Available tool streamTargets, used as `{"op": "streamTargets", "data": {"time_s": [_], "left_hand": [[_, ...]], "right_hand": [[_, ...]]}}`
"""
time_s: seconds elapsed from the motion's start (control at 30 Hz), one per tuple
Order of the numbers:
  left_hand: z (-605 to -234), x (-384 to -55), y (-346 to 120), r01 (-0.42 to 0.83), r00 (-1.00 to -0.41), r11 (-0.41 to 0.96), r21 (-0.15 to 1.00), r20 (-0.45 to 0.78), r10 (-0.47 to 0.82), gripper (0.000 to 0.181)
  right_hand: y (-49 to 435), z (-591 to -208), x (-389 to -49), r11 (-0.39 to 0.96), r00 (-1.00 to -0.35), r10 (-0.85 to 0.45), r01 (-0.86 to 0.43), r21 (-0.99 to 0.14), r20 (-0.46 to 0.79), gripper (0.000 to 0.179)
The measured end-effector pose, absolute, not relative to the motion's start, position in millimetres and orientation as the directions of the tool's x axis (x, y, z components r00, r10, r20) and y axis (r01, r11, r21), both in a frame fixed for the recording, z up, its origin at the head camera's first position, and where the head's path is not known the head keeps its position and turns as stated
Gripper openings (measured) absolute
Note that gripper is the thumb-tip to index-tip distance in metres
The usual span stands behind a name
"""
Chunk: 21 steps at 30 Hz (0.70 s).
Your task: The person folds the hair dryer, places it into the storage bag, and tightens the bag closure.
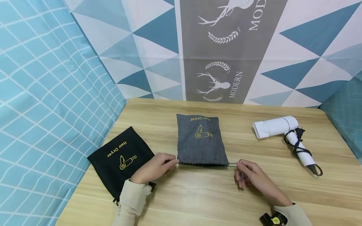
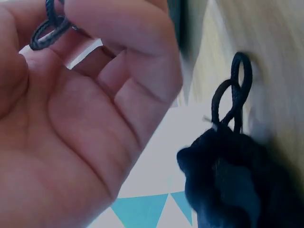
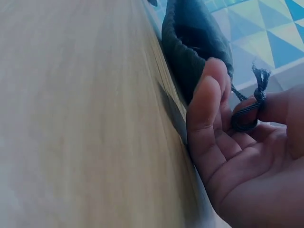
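A grey drawstring pouch (image 1: 201, 141) printed "Hair Dryer" lies flat on the table, its gathered mouth toward me. My left hand (image 1: 158, 165) pinches a cord at the pouch's left corner; a looped end of cord (image 2: 50, 34) shows at its fingertips in the left wrist view. To the right, my right hand (image 1: 251, 175) pinches the other drawstring, which stretches out from the right corner. A knotted grey cord loop (image 3: 251, 111) hangs by its thumb in the right wrist view. The pouch mouth (image 3: 197, 35) gapes a little there.
A black drawstring pouch (image 1: 113, 163) lies at the left, partly beneath my left forearm in the head view; its cord loops (image 2: 237, 92) show up close. At the right lies a white hair dryer (image 1: 278, 127) with its black power cord (image 1: 295, 142) wound round the handle.
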State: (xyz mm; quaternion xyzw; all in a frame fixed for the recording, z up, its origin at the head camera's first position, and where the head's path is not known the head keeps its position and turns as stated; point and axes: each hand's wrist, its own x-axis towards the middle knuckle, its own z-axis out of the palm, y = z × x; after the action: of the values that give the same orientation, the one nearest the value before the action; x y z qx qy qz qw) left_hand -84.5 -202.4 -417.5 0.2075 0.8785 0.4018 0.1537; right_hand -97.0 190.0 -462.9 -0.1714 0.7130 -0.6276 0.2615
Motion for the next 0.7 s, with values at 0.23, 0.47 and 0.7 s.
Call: {"op": "streamTargets", "data": {"time_s": [0.23, 0.47, 0.7], "left_hand": [[-413.5, -84.7, -209.2, 0.257, -0.899, 0.640, 0.724, -0.065, 0.434, 0.049], [-411.8, -83.9, -214.1, 0.236, -0.920, 0.653, 0.720, -0.052, 0.389, 0.051], [-412.2, -87.7, -225.1, 0.233, -0.926, 0.637, 0.735, -0.033, 0.377, 0.047]], "right_hand": [[199.9, -459.9, -100.2, 0.166, -0.880, -0.450, 0.086, -0.982, -0.153, 0.048], [212.4, -459.4, -103.6, 0.148, -0.927, -0.356, 0.065, -0.987, -0.114, 0.052], [222.8, -458.1, -106.9, -0.028, -0.965, -0.252, 0.082, -0.996, -0.072, 0.044]]}}
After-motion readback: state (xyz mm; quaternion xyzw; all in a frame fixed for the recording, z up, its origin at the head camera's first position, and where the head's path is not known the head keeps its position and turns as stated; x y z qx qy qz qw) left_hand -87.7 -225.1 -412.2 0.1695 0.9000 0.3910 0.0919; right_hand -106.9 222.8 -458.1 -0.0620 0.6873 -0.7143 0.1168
